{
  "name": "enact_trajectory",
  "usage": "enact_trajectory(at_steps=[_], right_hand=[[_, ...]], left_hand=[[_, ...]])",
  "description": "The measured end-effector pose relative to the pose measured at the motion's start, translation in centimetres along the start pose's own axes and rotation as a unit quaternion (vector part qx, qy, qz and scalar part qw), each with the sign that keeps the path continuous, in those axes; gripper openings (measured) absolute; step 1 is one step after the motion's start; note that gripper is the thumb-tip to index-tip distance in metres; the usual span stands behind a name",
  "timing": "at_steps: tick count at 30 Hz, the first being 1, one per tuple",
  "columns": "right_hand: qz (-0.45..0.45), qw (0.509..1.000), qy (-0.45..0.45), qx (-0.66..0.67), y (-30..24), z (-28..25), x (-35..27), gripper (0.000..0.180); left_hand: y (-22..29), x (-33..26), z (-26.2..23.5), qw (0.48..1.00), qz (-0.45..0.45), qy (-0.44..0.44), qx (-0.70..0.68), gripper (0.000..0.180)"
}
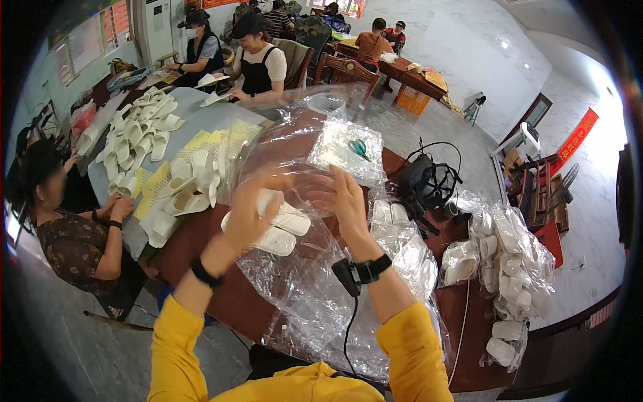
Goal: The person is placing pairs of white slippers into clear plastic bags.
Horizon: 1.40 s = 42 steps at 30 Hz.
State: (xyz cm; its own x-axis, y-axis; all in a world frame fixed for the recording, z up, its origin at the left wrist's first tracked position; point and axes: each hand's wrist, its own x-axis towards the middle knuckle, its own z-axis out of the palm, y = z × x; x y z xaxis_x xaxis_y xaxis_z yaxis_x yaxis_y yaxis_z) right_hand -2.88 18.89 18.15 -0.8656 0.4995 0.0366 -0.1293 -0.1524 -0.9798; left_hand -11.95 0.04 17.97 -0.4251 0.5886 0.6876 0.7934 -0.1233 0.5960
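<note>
A pair of white slippers [276, 242] lies on the dark red table in front of me, on clear plastic film [295, 291]. My left hand [249, 211] is over the slippers' left side; its fingers are smeared by motion, so what they hold, if anything, is unclear. To the right of the slippers my right hand [348, 204] is raised with its fingers stretched out and apart. Thin transparent film shows around both hands. Green-handled scissors [360, 149] rest on a stack of clear plastic bags [329, 142] just beyond my hands.
Bagged white slippers [512, 268] are heaped at the right, beside a black bag with straps [423, 182]. Loose slippers [144, 124] and yellow sheets [201, 144] cover the grey table at left. A person [80, 231] works there; others sit farther back.
</note>
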Motion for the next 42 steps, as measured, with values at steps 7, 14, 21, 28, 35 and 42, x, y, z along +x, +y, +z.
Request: enact_trajectory(at_steps=[7,14,21,28,35,42], right_hand=[[0.012,0.999,0.012,-0.030,1.9,-5.8,-4.8,0.064],[0.059,0.996,0.061,-0.028,3.9,-10.2,-16.3,0.085],[0.107,0.985,0.060,-0.119,2.0,-14.2,-26.1,0.063],[0.159,0.983,0.055,-0.072,0.2,-15.8,-32.2,0.062],[0.175,0.983,0.034,-0.045,-0.4,-16.1,-34.0,0.064],[0.195,0.970,0.012,-0.147,3.2,-17.4,-36.0,0.066]], left_hand=[[-0.4,-18.3,5.8,0.852,0.054,-0.460,0.244,0.082],[-3.3,-20.8,7.1,0.839,0.040,-0.458,0.291,0.084],[-3.1,-19.8,8.4,0.831,0.136,-0.427,0.330,0.058],[3.1,-18.1,7.1,0.811,0.114,-0.535,0.207,0.059],[7.3,-14.4,7.6,0.881,0.069,-0.464,0.063,0.065],[10.5,-26.2,17.0,0.877,0.077,-0.435,0.187,0.068]])
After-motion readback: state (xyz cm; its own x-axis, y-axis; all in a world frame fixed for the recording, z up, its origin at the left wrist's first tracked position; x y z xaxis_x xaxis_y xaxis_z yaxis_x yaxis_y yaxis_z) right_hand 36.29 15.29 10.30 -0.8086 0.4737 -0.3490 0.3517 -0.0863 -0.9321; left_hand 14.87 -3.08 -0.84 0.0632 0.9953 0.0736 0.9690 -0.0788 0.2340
